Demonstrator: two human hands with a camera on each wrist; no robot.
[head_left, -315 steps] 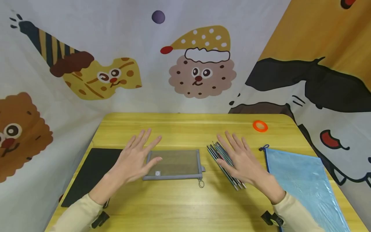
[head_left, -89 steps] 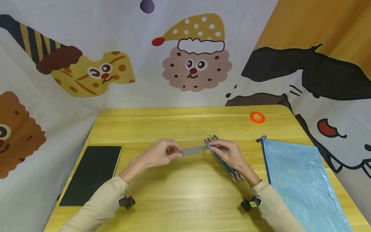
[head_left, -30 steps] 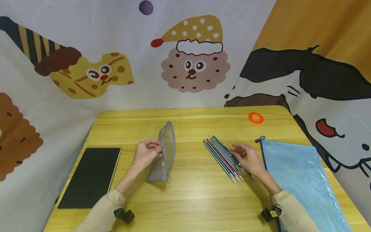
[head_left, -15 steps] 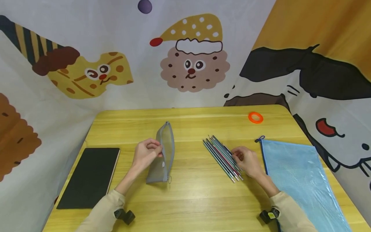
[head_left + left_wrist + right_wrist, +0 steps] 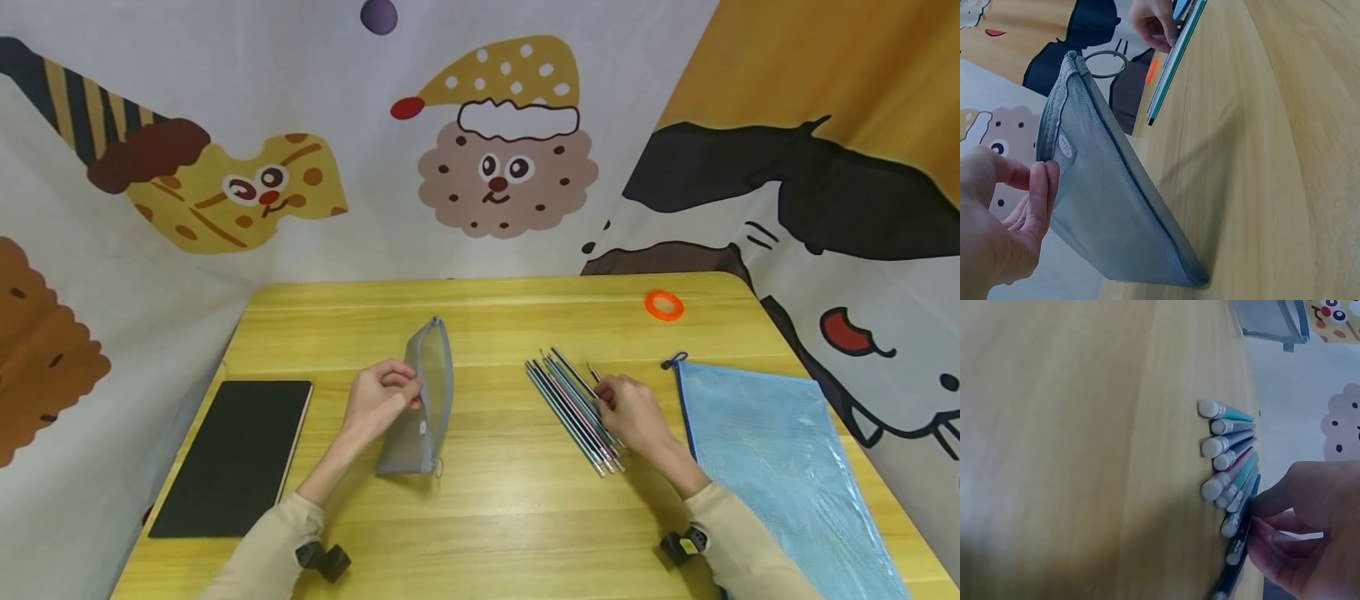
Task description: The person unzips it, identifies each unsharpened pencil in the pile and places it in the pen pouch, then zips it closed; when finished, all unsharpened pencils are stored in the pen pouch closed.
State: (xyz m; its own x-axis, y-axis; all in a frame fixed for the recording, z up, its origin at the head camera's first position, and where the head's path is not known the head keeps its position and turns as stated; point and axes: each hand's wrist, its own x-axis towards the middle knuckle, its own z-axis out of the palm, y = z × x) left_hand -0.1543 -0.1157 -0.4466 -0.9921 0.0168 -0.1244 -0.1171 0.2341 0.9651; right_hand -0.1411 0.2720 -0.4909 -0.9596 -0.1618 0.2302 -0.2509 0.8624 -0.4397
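Observation:
My left hand (image 5: 381,402) pinches the near side of a grey mesh zipper pouch (image 5: 435,375), fingertips at its top edge. The pouch stands on its long side with its mouth spread apart, a ring hanging from the zipper end; its small round label (image 5: 1066,146) shows in the left wrist view. A row of pencils (image 5: 566,408), mostly green and dark with one reddish, lies to the right, white erasers (image 5: 1213,447) toward me. At its right edge my right hand (image 5: 636,418) pinches a dark pencil (image 5: 1246,515), partly hidden by the fingers.
A black notebook (image 5: 232,458) lies at the left of the wooden table (image 5: 480,533). A blue zipper bag (image 5: 780,458) covers the right side. Farther back is an orange ring (image 5: 663,305), in front of a cartoon-printed curtain (image 5: 337,83).
The pouch lay flat at first, was then lifted by both hands, and now stands in my left hand's grip. My right hand has shifted slightly left against the pencils, a few of which have spread.

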